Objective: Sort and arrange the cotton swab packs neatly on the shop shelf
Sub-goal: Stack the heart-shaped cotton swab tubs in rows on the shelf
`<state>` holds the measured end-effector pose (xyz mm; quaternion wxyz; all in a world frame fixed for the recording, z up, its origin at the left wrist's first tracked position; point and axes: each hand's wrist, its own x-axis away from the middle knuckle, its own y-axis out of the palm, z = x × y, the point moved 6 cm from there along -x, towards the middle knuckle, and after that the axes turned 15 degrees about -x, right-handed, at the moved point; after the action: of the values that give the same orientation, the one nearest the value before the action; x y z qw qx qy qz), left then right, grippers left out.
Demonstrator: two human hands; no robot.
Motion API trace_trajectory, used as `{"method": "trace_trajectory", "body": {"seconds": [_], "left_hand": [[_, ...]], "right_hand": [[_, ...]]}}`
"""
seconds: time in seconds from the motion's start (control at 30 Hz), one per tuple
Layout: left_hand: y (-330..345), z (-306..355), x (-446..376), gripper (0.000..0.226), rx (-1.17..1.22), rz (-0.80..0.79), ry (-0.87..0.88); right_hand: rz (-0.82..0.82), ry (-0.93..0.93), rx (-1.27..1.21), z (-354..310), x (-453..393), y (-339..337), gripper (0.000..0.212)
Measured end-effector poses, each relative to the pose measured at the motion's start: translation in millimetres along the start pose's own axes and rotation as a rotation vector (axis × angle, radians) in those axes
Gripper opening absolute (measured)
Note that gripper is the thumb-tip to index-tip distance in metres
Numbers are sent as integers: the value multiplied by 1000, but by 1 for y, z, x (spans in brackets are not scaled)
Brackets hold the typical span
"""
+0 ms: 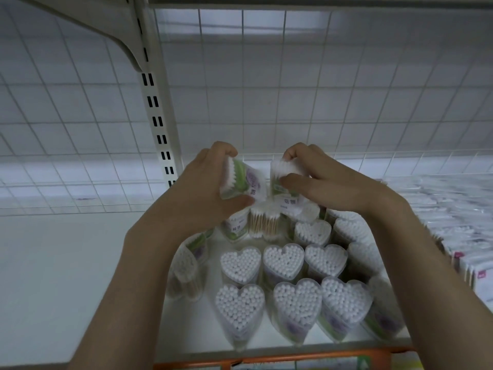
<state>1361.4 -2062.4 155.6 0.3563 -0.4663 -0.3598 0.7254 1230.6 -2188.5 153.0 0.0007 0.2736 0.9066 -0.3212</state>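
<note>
Several heart-shaped clear packs of white cotton swabs (pixel 283 261) stand upright in rows on the white shelf (pixel 66 276). My left hand (pixel 202 188) grips one tilted pack with a green and purple label (pixel 246 180), held above the back of the group. My right hand (pixel 330 182) grips another pack (pixel 284 173) beside it, thumb on its front. Below the hands a pack showing wooden sticks (pixel 264 222) lies on its side. One more pack (pixel 186 268) leans at the left of the rows.
A white wire grid (pixel 293 102) backs the shelf, with a slotted upright post (pixel 157 116) at the left. Flat packs of other goods (pixel 464 236) fill the right side. An orange price rail (pixel 293 359) runs along the front edge.
</note>
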Motion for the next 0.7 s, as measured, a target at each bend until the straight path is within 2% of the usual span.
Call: {"method": "trace_trajectory", "body": {"seconds": [0.17, 0.3, 0.47, 0.6, 0.7], "left_hand": [[0, -6, 6, 57, 8, 38, -32], [-1, -8, 10, 55, 36, 43, -63], [2, -5, 16, 79, -61, -4, -47], [-4, -2, 17, 72, -189, 34, -53], [-4, -9, 18, 56, -76, 37, -110]], "right_hand": [[-32, -13, 81, 0, 6, 4, 63], [-19, -71, 73, -3, 7, 5, 74], [33, -72, 61, -3, 10, 2, 75], [64, -70, 98, -2, 13, -1, 74], [72, -58, 85, 0, 15, -3, 76]]}}
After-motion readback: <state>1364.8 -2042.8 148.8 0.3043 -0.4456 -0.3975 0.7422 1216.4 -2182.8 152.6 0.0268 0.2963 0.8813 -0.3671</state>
